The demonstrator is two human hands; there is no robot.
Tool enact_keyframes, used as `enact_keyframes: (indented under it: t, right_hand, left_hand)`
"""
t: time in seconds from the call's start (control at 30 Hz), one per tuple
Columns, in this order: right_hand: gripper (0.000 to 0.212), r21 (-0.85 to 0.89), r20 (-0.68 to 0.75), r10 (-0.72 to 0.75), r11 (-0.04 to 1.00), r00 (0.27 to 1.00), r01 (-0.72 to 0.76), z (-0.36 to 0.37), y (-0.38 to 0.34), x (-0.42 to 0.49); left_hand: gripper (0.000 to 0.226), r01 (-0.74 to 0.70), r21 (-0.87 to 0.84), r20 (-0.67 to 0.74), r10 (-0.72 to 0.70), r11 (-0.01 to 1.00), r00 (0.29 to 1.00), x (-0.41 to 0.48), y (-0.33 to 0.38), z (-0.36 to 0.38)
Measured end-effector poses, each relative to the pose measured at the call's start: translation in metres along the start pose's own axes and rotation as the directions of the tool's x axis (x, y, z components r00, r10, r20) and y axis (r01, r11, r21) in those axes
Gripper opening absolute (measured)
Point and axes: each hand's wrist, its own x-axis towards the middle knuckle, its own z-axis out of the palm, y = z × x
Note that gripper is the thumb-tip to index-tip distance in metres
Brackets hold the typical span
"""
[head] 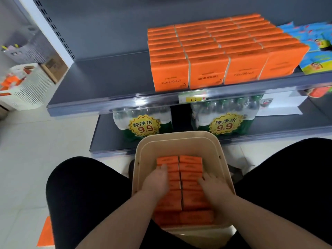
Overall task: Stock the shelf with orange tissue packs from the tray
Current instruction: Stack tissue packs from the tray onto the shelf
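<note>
Below the grey metal shelf (107, 78), your left hand (158, 180) and right hand (211, 186) are lying on orange tissue packs (190, 161) in the beige plastic tray (179, 139); cannot tell if gripping.

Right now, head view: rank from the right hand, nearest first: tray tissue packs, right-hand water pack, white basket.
1. tray tissue packs: under the right hand, touching.
2. right-hand water pack: lower shelf, just beyond the tray.
3. white basket: far left, past the shelf end.
</note>
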Motion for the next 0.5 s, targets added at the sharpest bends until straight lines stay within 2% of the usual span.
enact_keyframes:
  t: [0.07,0.17,0.3,0.5]
  right_hand:
    - [0.035,-0.014,0.039,-0.076,0.997,0.996,0.077,0.008,-0.006,0.004]
    - [0.035,-0.013,0.1,-0.119,0.993,0.988,0.121,0.016,-0.01,0.009]
    - [0.037,0.004,0.148,-0.107,0.994,0.983,0.108,0.023,-0.01,0.017]
    - [0.035,0.027,0.235,-0.084,0.996,0.968,0.08,0.026,-0.012,0.027]
  left_hand:
    - [0.031,-0.002,0.069,0.083,-0.004,0.998,0.997,0.003,-0.001,0.011]
    - [0.029,-0.03,0.124,0.124,0.015,0.992,0.992,0.009,0.005,0.018]
    - [0.029,-0.015,0.121,0.172,-0.006,0.992,0.985,0.015,0.003,0.024]
    - [0.031,0.035,0.098,0.17,-0.052,0.995,0.984,0.02,-0.007,0.026]
